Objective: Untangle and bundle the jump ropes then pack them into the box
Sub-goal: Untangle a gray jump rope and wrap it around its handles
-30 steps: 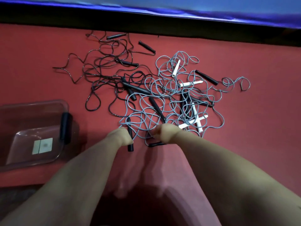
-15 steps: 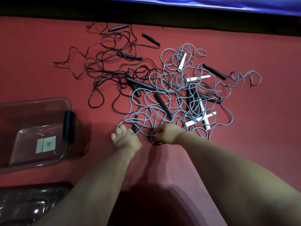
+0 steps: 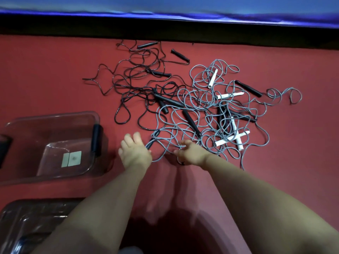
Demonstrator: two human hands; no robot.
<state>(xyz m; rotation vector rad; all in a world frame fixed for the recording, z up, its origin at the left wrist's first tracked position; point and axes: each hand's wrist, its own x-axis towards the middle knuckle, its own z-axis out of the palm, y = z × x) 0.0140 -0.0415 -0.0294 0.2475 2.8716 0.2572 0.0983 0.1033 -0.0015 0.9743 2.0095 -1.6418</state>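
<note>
Head view: a clear plastic box [image 3: 55, 116] with a black clip handle [image 3: 96, 138] sits on the red tabletop [image 3: 45, 70] left of the hands, and a clear lid [image 3: 27, 217] lies at the near-left corner. The tangled pile of jump ropes [image 3: 201, 116] sprawls mid-tabletop, with glossy black cords [image 3: 139, 85] far-left, grey cords [image 3: 211, 99] right, two white tube handles [image 3: 232, 140] crossed in an X, and one black handle [image 3: 191, 122] slanting from far-left to near-right. The left hand [image 3: 134, 153] lies flat with fingers spread, just beside the pile's near edge, while the right hand [image 3: 190, 153] curls its fingers around grey loops there.
</note>
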